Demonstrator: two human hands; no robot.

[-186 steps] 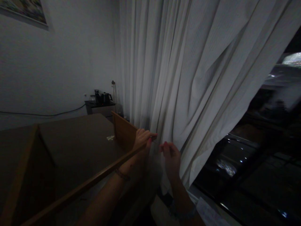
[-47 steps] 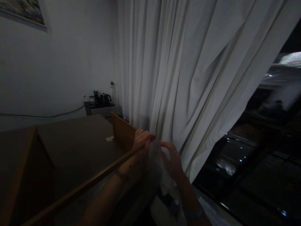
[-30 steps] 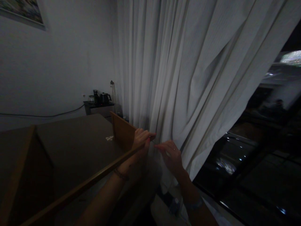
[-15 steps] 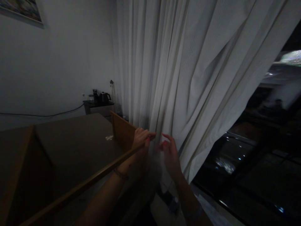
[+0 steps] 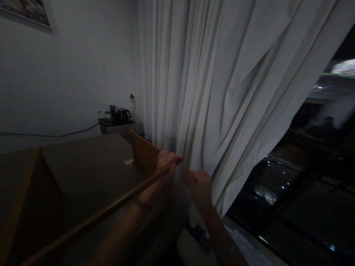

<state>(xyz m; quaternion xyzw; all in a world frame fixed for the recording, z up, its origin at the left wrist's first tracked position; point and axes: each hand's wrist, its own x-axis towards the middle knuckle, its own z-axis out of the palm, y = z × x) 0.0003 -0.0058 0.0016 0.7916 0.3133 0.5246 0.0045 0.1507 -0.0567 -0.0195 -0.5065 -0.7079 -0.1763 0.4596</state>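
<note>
A wooden furniture piece with upright panels stands before me. Its long narrow board [image 5: 111,207] runs from the lower left up to its far corner. There my left hand [image 5: 166,162] is closed around the board's end, thumb on one side and fingers over the top. Just right of that corner, my right hand [image 5: 198,184] is closed in a pinch. A faint thin line shows between its fingertips and the corner, too dim to identify. One wooden panel [image 5: 145,149] rises behind my left hand, and another panel [image 5: 30,199] stands at the left.
Behind the panels lies a large brown flat surface [image 5: 91,159] with small white pieces [image 5: 128,162] on it. A long white curtain [image 5: 222,92] hangs close to my right hand. Dark glass [image 5: 277,207] is at the right. A kettle [image 5: 123,113] stands on a cabinet at the back.
My right hand has moved slightly down, and its fingers have closed from a loose, parted pose into a pinch. My left hand stays on the board's end.
</note>
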